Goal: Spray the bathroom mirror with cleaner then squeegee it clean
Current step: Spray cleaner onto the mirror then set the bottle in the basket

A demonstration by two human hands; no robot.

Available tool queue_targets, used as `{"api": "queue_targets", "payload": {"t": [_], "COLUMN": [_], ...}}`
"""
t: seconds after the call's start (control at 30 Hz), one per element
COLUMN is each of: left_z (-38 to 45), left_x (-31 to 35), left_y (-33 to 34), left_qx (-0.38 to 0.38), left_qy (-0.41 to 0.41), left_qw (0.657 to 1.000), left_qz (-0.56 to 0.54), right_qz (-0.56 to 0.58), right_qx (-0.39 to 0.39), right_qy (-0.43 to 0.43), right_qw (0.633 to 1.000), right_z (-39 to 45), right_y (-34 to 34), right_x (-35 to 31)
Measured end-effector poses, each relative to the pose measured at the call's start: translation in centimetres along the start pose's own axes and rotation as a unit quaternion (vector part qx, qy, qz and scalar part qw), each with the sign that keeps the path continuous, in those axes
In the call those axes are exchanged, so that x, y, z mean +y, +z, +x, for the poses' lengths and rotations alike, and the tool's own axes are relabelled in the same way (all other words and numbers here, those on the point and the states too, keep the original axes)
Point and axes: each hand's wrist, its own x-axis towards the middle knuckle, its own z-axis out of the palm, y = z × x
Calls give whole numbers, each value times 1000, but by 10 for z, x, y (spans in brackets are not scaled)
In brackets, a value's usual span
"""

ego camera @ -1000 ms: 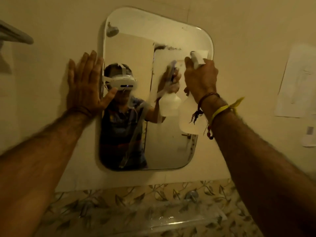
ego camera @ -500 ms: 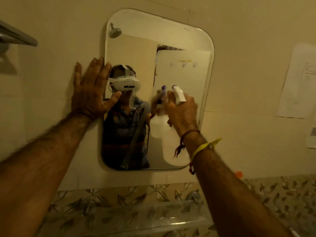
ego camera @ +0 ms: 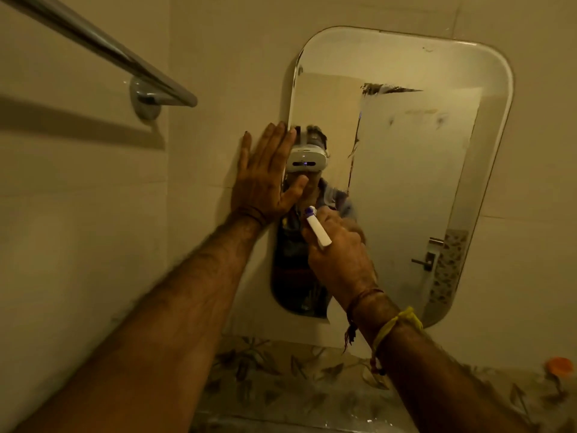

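A rounded rectangular mirror (ego camera: 415, 170) hangs on the beige wall. My left hand (ego camera: 265, 173) lies flat with fingers spread against the wall at the mirror's left edge, the thumb on the glass. My right hand (ego camera: 340, 257) is closed around a white spray bottle (ego camera: 318, 228) in front of the mirror's lower left part. Only the bottle's white head with its blue nozzle tip shows; the body is hidden behind my hand. The nozzle points up and left, toward the glass. No squeegee is in view.
A chrome towel bar (ego camera: 103, 51) juts from the wall at the upper left. Below the mirror runs a band of leaf-patterned tiles (ego camera: 281, 379). An orange object (ego camera: 559, 365) sits at the far right, low on the wall.
My right hand has carried the spray bottle from the mirror's upper right down to its lower left. The view has swung left, bringing the towel bar in. My left hand stays on the mirror's edge.
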Motion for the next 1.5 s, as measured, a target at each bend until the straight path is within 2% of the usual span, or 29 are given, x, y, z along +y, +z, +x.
{"api": "queue_targets", "payload": {"t": [0.2, 0.37, 0.5, 0.7, 0.83, 0.93, 1.1, 1.27, 1.37, 1.5], "left_z": [-23, -32, -30, -29, -30, -37, -47, -42, -39, -29], "left_x": [10, 6, 11, 7, 8, 12, 20, 35, 46, 47], "left_y": [6, 8, 2, 2, -2, -2, -2, -5, -3, 0], "left_qx": [-7, -33, -76, -91, -100, -105, -123, -114, -98, -71], "left_qy": [-43, -22, -3, -8, -15, -32, -55, -88, -118, -133], "left_qw": [999, 999, 997, 996, 995, 994, 991, 989, 988, 989], "left_qz": [-23, 10, 30, 18, -8, -16, -7, -16, -1, 6], "right_qz": [-73, -124, -147, -164, -147, -176, -198, -207, -145, -82], "right_qx": [-89, -156, -151, -131, -128, -134, -63, 55, 106, 138], "right_qy": [-4, 1, 1, 4, 32, 59, 139, 150, 124, 36], "right_qw": [993, 980, 978, 978, 980, 973, 968, 965, 976, 986], "right_z": [-42, -61, -61, -62, -72, -77, -79, -63, -43, -6], "right_y": [8, 8, -6, -35, -52, -66, -94, -122, -138, -156], "right_x": [24, 39, 40, 48, 60, 74, 97, 93, 76, 42]}}
